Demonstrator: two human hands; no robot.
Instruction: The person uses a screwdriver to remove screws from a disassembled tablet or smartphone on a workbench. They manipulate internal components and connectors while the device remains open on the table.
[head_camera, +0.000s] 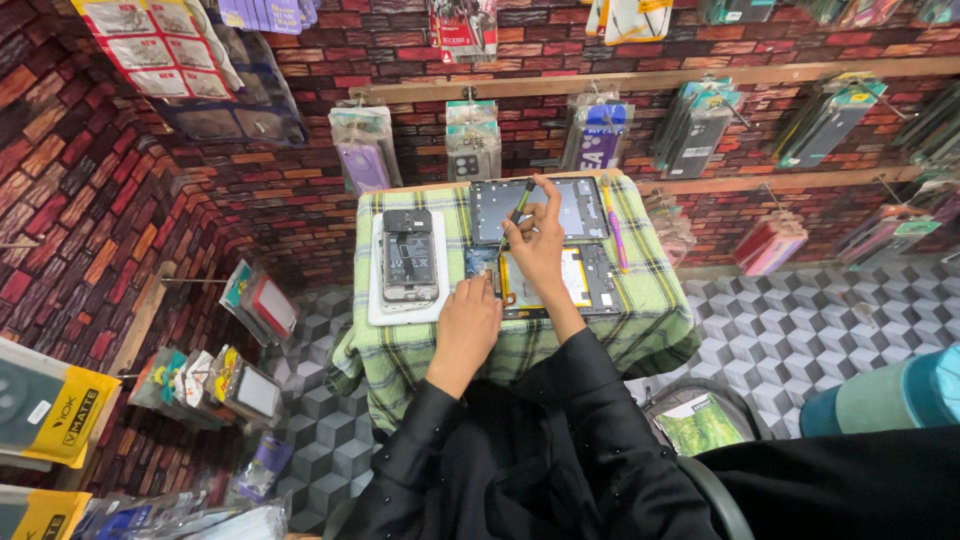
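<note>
A: Item one, opened tablet (560, 280). Location?

B: Flat on the green checked cloth (420, 350) of the small table, back removed, yellow battery and boards exposed. Its detached screen panel (540, 208) lies just beyond it, touching or nearly so.

A: Handling?

B: Likely light, stiff, thin; fragile inside. Best taken by the outer frame edges, clear of battery and ribbon parts.

A: Hands?

B: Left hand (468, 318) rests at the tablet's near left corner, fingers curled down; whether they grip the frame or only press, I cannot tell. Right hand (540, 245) is over the tablet, fingers pinched around a slim green-handled screwdriver (520, 205), tip down.

A: Surroundings?

B: Opened phone (409, 258) on a white mat (378, 300) to the left, near the left hand. Pink pen-like tool (615, 235) along the right side. Packaged phone cases (472, 140) hang on the brick-patterned wall behind.

A: Obstructions?

B: The mat crowds the left edge; the screen panel limits room beyond.
</note>
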